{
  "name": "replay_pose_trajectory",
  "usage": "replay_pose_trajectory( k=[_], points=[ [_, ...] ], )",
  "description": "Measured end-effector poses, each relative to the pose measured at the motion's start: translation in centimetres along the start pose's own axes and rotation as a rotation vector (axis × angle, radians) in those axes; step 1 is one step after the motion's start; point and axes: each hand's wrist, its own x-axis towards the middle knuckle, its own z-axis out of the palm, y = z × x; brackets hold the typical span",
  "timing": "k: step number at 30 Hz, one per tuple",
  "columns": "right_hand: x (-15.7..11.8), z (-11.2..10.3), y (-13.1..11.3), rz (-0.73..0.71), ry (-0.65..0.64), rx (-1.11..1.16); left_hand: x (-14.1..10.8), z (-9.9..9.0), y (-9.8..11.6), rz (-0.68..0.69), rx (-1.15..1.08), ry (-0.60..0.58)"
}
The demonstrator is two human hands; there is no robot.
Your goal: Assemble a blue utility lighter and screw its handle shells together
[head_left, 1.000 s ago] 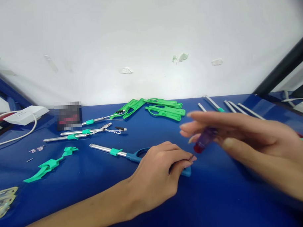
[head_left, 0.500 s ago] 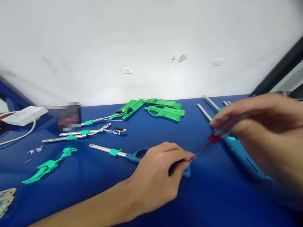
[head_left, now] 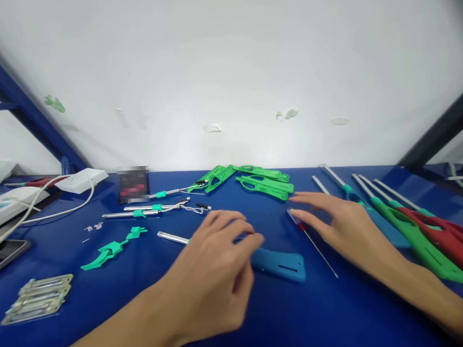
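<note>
My left hand (head_left: 216,275) hovers over or rests on a blue gas lighter (head_left: 282,265), covering its middle. Its fingers are curled in toward the thumb; what they hold, if anything, is hidden. The lighter's metal tube (head_left: 173,238) sticks out to the left of the hand. On the right, my right hand (head_left: 332,220) has its fingers stretched out. Its thumb is at the clear handle of a screwdriver (head_left: 312,241) with a red collar, whose shaft lies on the blue table pointing toward me.
Green lighter casing halves (head_left: 264,187) lie at the back. Metal tubes with wires (head_left: 152,207) and teal plastic pieces (head_left: 110,249) are on the left, with a card of small metal parts (head_left: 40,299). Green (head_left: 419,240) and red lighters (head_left: 446,232) line the right. White cables (head_left: 46,215) run far left.
My right hand has lowered the screwdriver from the left fingertips onto the table and loosened its fingers. My left hand has drawn back from the lighter's end. The view has shifted.
</note>
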Motion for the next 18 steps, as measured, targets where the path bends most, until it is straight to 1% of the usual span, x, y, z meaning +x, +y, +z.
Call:
replay_pose_trajectory(
  k=[2,4,5,7,9,11,13,16,18],
  points=[
    [-0.5,0.2,-1.2,-0.085,0.015,-0.063,-2.2,-1.7,-1.3,-0.133,0.121,-0.001],
    [-1.3,0.6,-3.0,-0.212,-0.034,-0.097,-4.4,-2.9,-2.7,-0.211,0.221,-0.041],
    [-1.7,0.9,-4.0,-0.285,-0.063,-0.122,-5.3,-3.2,-3.4,-0.237,0.255,-0.064],
    [-2.4,1.8,-5.6,-0.402,-0.03,-0.185,-6.4,-3.6,-4.5,-0.261,0.291,-0.117],
    [-2.6,2.7,-6.3,-0.49,-0.008,-0.229,-6.7,-3.6,-5.0,-0.253,0.293,-0.165],
    [-2.7,3.2,-6.3,-0.537,0.01,-0.264,-6.5,-3.4,-5.1,-0.227,0.275,-0.204],
    [-2.6,3.2,-5.8,-0.553,0.026,-0.293,-6.2,-3.0,-4.6,-0.206,0.25,-0.219],
    [-2.9,2.8,-5.2,-0.568,0.016,-0.306,-6.3,-2.6,-3.2,-0.18,0.206,-0.218],
    [-3.2,2.5,-5.4,-0.594,-0.014,-0.298,-6.4,-2.4,-2.1,-0.158,0.18,-0.21]
  ],
)
